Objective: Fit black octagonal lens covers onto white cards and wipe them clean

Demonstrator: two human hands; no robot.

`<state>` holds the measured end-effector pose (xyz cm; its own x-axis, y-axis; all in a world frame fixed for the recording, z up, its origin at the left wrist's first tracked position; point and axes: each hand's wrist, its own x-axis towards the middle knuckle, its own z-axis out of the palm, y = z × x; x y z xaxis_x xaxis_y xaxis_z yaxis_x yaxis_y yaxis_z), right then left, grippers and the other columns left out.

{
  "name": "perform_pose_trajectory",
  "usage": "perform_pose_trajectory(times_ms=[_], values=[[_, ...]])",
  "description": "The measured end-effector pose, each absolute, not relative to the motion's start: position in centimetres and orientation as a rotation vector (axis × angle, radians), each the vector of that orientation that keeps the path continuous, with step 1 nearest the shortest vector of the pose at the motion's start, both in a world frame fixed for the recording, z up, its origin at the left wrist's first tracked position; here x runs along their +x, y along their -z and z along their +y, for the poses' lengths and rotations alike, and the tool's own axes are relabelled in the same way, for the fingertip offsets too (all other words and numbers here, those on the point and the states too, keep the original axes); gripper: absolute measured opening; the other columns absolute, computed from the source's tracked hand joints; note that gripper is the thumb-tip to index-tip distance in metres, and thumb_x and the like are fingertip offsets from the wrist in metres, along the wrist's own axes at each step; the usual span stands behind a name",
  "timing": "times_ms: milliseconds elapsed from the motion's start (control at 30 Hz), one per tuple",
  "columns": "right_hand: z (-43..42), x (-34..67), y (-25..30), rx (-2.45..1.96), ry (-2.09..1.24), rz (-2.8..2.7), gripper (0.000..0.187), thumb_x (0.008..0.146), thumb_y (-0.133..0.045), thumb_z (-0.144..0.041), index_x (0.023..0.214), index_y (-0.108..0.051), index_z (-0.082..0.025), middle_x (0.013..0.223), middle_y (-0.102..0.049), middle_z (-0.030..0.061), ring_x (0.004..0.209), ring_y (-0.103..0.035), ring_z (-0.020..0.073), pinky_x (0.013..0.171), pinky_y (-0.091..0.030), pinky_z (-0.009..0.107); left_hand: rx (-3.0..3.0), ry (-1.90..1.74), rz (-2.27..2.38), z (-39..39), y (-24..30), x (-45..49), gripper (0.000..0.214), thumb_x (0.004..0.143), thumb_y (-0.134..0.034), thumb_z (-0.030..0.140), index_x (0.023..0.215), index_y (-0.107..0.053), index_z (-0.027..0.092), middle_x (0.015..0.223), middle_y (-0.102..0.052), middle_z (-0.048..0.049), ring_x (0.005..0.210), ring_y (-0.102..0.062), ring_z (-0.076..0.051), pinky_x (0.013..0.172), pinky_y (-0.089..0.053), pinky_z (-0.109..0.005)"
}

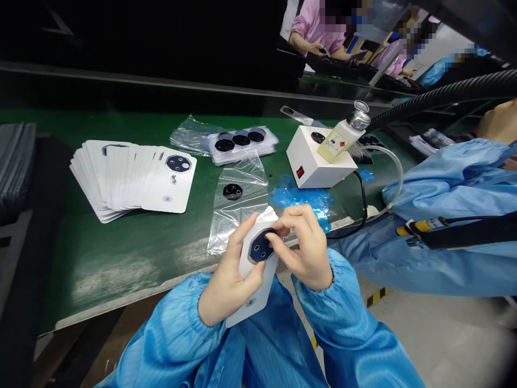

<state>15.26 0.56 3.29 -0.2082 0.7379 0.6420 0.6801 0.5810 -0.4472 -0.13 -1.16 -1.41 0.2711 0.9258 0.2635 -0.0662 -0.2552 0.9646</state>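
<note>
My left hand [232, 275] grips a white phone back cover [258, 299], tilted over the table's front edge. Its thumb and index finger flank a dark camera lens plate [262, 245] near the cover's upper end. From the right, my right hand [302, 242] pinches at the upper right edge of that plate, thumb on its face; the fingertips hide whatever lies between them. Just beyond the hands, a clear plastic bag [246, 215] lies flat with a loose black lens plate [232, 192] on it.
Fanned white covers [169, 188] lie at left on the green table [161, 253]. Behind the bag is a stack of clear trays [242, 144] with black plates. A white box [319, 167] carries a pump bottle [343, 137]; blue film scraps [302, 199] lie before it. A blue-sleeved person [464, 178] sits right.
</note>
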Motion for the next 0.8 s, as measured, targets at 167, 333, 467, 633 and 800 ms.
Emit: perform_pose_trajectory(times_ms=[167,333,467,633,800], values=[[0.8,15.6,-3.7,-1.13,-0.149,-1.987,0.008,0.083,-0.055,-0.014,0.078,-0.051,-0.019,0.076,-0.05,0.0016,0.071,-0.051,0.0131,0.062,-0.045,0.029,1.549,-1.182,0.82,-1.2,1.1,-0.4,0.073,0.081,-0.056,0.005,0.139,-0.031,0.043,0.142,-0.043,0.0053,0.129,-0.042,-0.023,0.111,-0.028,-0.034],[0.7,15.9,-3.9,-1.117,-0.201,-1.989,0.008,0.083,-0.055,-0.013,0.078,-0.052,-0.018,0.076,-0.05,0.0016,0.071,-0.051,0.0122,0.062,-0.046,0.027,1.559,-1.179,0.795,-1.1,0.7,-0.5,0.074,0.079,-0.056,0.002,0.136,-0.035,0.045,0.137,-0.05,0.0065,0.124,-0.049,-0.023,0.108,-0.034,-0.035],[0.7,16.1,-4.1,-1.107,-0.253,-1.993,0.009,0.083,-0.053,-0.013,0.077,-0.051,-0.018,0.076,-0.051,0.0008,0.069,-0.051,0.0115,0.061,-0.045,0.026,1.557,-1.166,0.76,-1.1,0.2,-0.4,0.071,0.079,-0.054,0.001,0.135,-0.039,0.043,0.13,-0.056,0.0048,0.115,-0.056,-0.023,0.104,-0.04,-0.036],[0.8,16.1,-3.9,-1.115,-0.164,-2.009,0.009,0.081,-0.054,-0.013,0.075,-0.049,-0.019,0.075,-0.05,0.0014,0.069,-0.051,0.013,0.061,-0.044,0.028,1.543,-1.159,0.785,-1.2,0.3,-0.4,0.077,0.078,-0.057,0.001,0.135,-0.035,0.048,0.137,-0.049,0.0094,0.124,-0.048,-0.02,0.106,-0.035,-0.03],[0.7,15.9,-3.7,-1.127,-0.057,-2.017,0.009,0.081,-0.053,-0.015,0.075,-0.048,-0.02,0.075,-0.051,0.0011,0.066,-0.05,0.0127,0.061,-0.043,0.029,1.499,-1.169,0.778,-1.2,0.6,-0.3,0.074,0.079,-0.057,0.003,0.135,-0.035,0.045,0.139,-0.046,0.0076,0.127,-0.044,-0.022,0.109,-0.03,-0.034]])
